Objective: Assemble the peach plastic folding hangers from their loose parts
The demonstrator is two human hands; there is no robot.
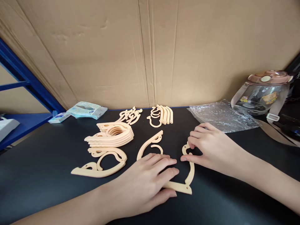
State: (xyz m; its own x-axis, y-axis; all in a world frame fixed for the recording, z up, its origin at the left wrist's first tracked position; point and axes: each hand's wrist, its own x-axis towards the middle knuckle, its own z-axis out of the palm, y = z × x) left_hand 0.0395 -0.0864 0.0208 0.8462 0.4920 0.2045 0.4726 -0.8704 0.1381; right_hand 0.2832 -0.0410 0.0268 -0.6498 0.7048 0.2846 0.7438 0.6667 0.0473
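On the black tabletop lies a cream plastic folding hanger (pixel 150 143), unfolded, its middle covered by my left hand (pixel 145 181). That hand rests over one bar, thumb on the near side and fingers on the far side. My right hand (pixel 203 145) pinches a curved cream hanger arm (pixel 191 170) between thumb and fingers. The lower end of this arm meets the end of the bar under my left hand; whether they are joined I cannot tell. To the left, a folded hanger (pixel 100 170) lies in front of a stack of folded hangers (pixel 112 137).
Loose cream hooks (pixel 131 115) lie in a pile at the back, beside several hanger arms (pixel 165 115). A tissue pack (pixel 86 110) is at the back left. Clear plastic film (pixel 220 115) and a strapped water bottle (pixel 260 93) occupy the right. Cardboard (pixel 112 56) stands behind.
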